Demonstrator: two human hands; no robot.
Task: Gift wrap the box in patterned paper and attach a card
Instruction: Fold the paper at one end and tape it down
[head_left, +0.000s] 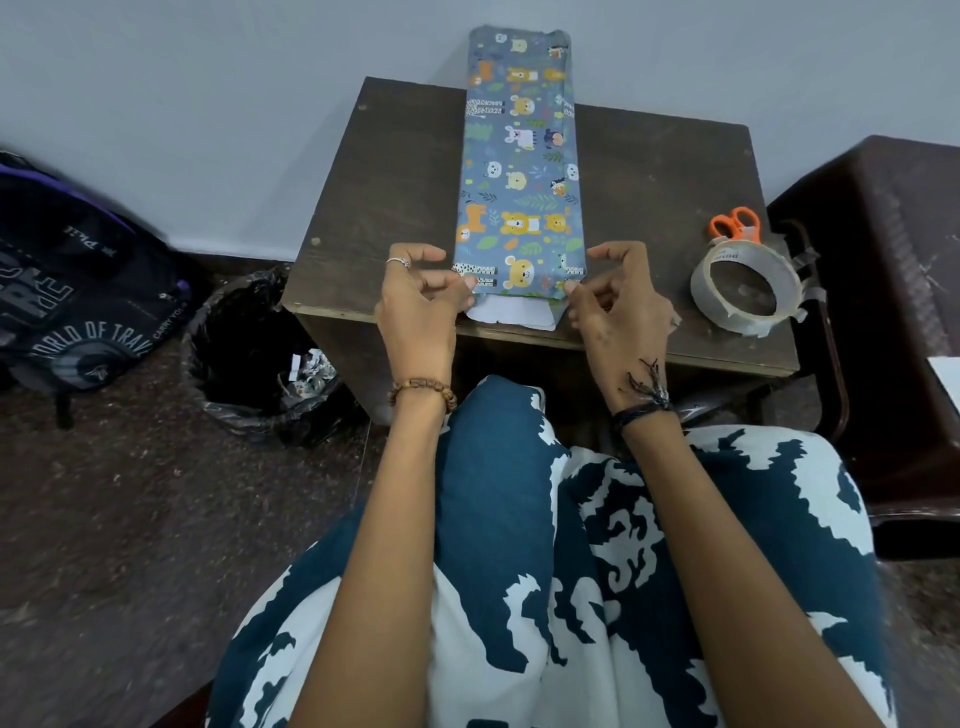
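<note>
Folding the near end of the long blue animal-print wrapped box (519, 171) lying along the dark wooden table (665, 171).
Left hand (421, 306) and right hand (618, 306), apart, pinch its near corners, probably creasing the flap; clear tape roll (748, 291) waits nearby.

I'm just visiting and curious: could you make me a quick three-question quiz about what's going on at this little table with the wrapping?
1. True or false: the tape roll lies on the table to the right of the wrapped box.
2. What are the left hand and right hand doing? A) cutting paper B) pinching the near corners of the patterned paper C) pulling tape
3. Fill in: the orange-handled scissors lie just behind the ____.

Key: 1 true. 2 B; the near end is still open, with white showing beneath. 3 tape roll.
</note>
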